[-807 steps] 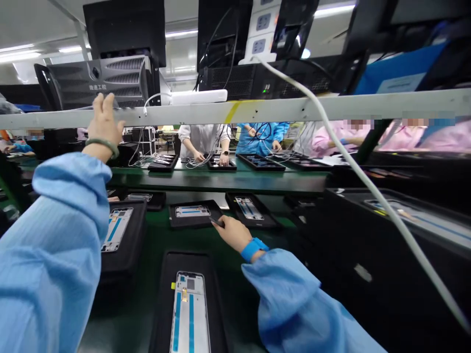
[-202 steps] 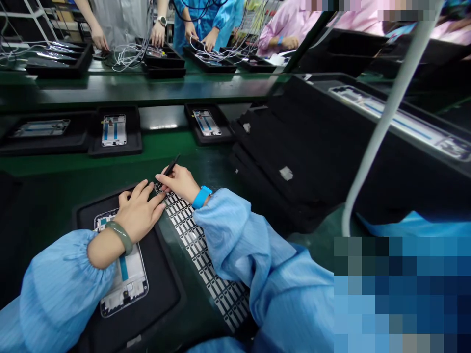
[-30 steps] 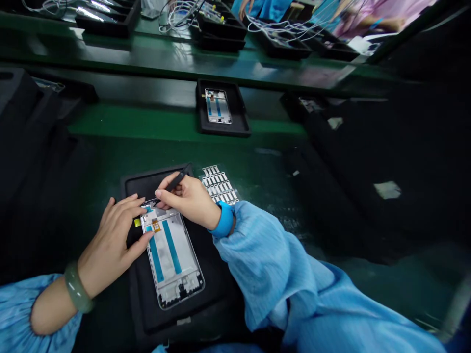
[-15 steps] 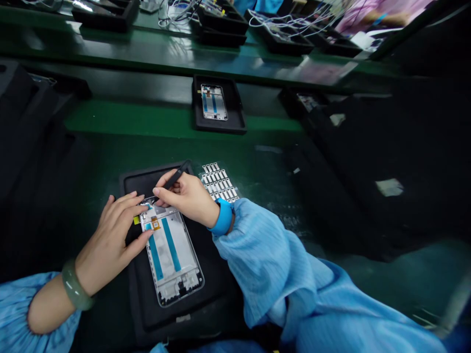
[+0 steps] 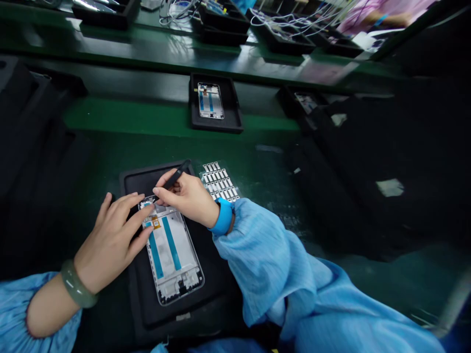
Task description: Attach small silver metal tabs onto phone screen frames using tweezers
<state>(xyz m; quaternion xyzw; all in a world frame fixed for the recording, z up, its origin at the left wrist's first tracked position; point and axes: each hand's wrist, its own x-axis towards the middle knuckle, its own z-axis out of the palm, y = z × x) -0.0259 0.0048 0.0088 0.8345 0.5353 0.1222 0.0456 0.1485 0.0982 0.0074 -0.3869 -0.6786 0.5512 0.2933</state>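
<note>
green workbench [image 5: 110,115] runs across the view, with cables and black trays further off. on it lies a black foam tray [image 5: 127,184] holding a phone frame [image 5: 171,255] with blue strips, its long side pointing away from the person. the left hand [image 5: 112,240], wearing a green bangle [image 5: 75,291], is spread and not gripping, its fingers [image 5: 138,213] lying over the frame's upper left edge. the right hand [image 5: 187,196], wearing a blue wristband [image 5: 223,216], pinches a slim black tool [image 5: 175,175] just above the frame's top edge. a sheet of small white labels [image 5: 220,181] lies just beside the tray.
</note>
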